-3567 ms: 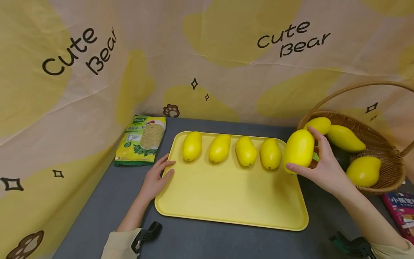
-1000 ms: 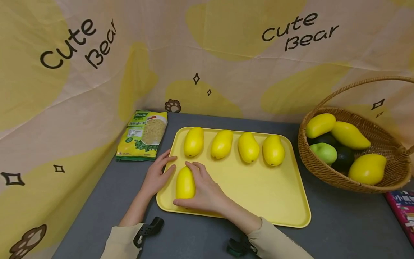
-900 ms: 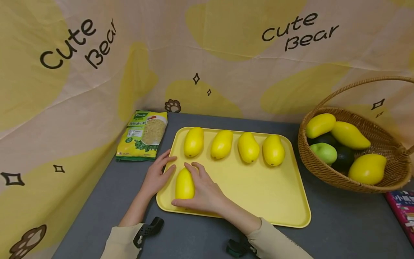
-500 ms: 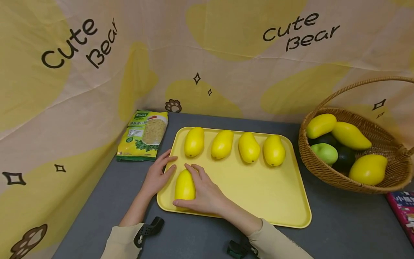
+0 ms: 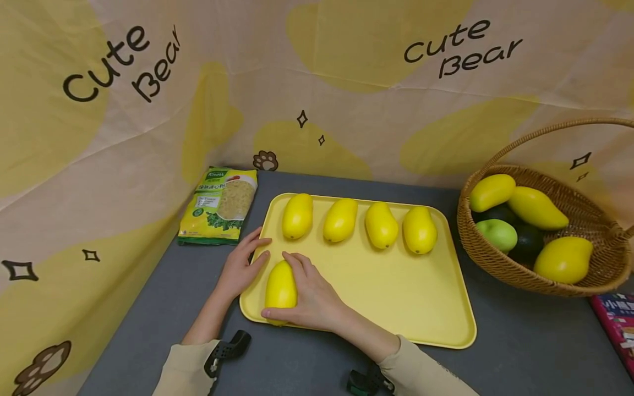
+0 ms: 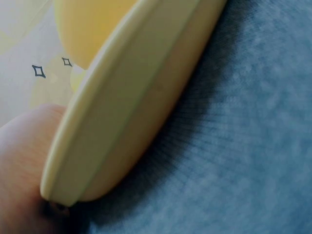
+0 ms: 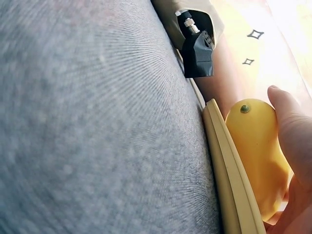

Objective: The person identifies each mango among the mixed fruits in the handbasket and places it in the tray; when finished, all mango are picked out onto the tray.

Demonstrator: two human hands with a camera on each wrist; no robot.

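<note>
My right hand (image 5: 317, 300) grips a yellow mango (image 5: 280, 286) at the front left of the yellow tray (image 5: 386, 297), thumb on the near end and fingers at the far end. The right wrist view shows the same mango (image 7: 258, 146) with its small green stem, beside the thumb (image 7: 292, 126). My left hand (image 5: 241, 269) rests on the tray's left edge, fingers relaxed over the rim. In the left wrist view the rim (image 6: 117, 102) covers most of that hand. A row of several mangoes (image 5: 339, 220) lies along the tray's far side.
To the right stands a wicker basket (image 5: 500, 269) with more mangoes (image 5: 563, 259), a green apple (image 5: 497, 235) and dark green fruit. A Knorr packet (image 5: 218, 206) lies left of the tray. A printed cloth hangs behind. A magenta book or pack (image 5: 614, 319) sits at the right edge.
From beside the basket, the right hand has carried the mango left to the tray's front left. Over the last second it shifted slightly toward the front edge. The left hand stayed on the rim.
</note>
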